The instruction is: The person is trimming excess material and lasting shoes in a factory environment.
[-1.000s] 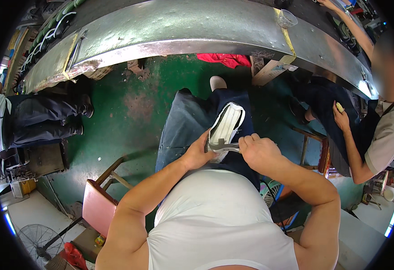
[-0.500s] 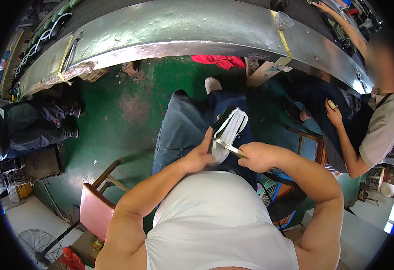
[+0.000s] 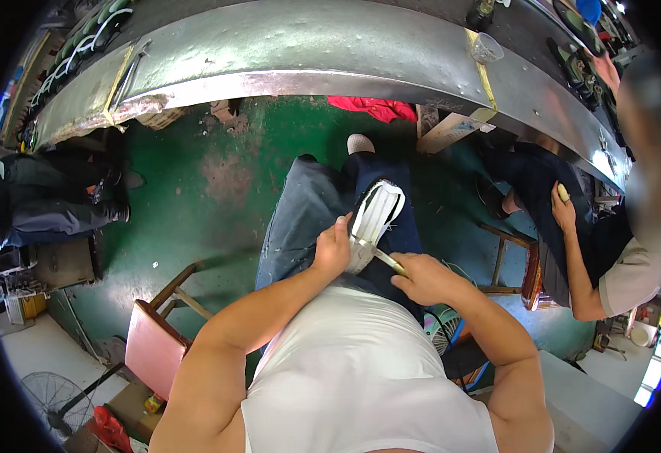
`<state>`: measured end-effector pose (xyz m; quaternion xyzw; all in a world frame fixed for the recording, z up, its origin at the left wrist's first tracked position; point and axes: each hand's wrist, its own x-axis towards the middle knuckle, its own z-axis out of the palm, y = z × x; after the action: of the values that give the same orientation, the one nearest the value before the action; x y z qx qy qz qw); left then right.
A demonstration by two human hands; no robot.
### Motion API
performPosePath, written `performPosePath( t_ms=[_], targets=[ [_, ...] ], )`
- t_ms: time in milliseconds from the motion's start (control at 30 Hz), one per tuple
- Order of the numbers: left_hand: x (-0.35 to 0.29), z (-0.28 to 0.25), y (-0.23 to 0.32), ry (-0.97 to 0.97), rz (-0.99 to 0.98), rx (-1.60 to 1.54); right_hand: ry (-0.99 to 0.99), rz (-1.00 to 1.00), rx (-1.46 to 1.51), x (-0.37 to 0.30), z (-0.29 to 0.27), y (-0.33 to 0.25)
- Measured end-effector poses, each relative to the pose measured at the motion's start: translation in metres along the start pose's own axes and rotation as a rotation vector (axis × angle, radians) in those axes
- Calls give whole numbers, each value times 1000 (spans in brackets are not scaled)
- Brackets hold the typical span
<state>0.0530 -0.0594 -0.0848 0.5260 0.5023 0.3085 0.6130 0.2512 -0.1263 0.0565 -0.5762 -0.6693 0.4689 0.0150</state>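
On my lap lies a shoe upper (image 3: 379, 212) on a last, bottom up, its white sole side facing me and a dark edge showing on its left. My left hand (image 3: 333, 248) is closed on the left side of that upper, though its far fingers are hidden. Metal pincers (image 3: 383, 257) are gripped by the handles in my right hand (image 3: 430, 278). Their jaws rest at the white edge of the upper, near my left hand. A loose thread hangs off the upper's right side.
Ahead runs a metal-covered bench (image 3: 293, 49) carrying a clear plastic cup (image 3: 486, 48). A co-worker (image 3: 576, 275) sits at the right, another person (image 3: 58, 198) at the left. A pink-seated chair (image 3: 154, 349) stands left of me, with a fan (image 3: 57, 404) behind it. Red cloth (image 3: 376, 107) lies under the bench.
The shoe upper has turned a little more upright and shifted left. Both my hands have moved slightly, the pincers' jaws lower and left. The co-worker at right has leaned toward the bench.
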Motion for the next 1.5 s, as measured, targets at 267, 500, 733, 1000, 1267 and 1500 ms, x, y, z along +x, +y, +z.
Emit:
performPosePath(
  t_ms=[267,500,733,1000,1267,1500],
  targets=[
    [-9,-4,20,-18,407,441,383,103,-111,7,21,18],
    [-3,-13,51,-393,362,847,-53,449,508,-12,-28,22],
    [1,-5,131,-708,114,1202,365,173,-4,34,3,42],
    [-31,-23,2,-391,-51,130,334,56,170,10,13,29],
    [-33,-36,25,-571,-111,146,197,102,-7,-1,35,25],
    [-31,-33,32,-564,-140,362,360,-73,129,-9,34,4]
  ],
)
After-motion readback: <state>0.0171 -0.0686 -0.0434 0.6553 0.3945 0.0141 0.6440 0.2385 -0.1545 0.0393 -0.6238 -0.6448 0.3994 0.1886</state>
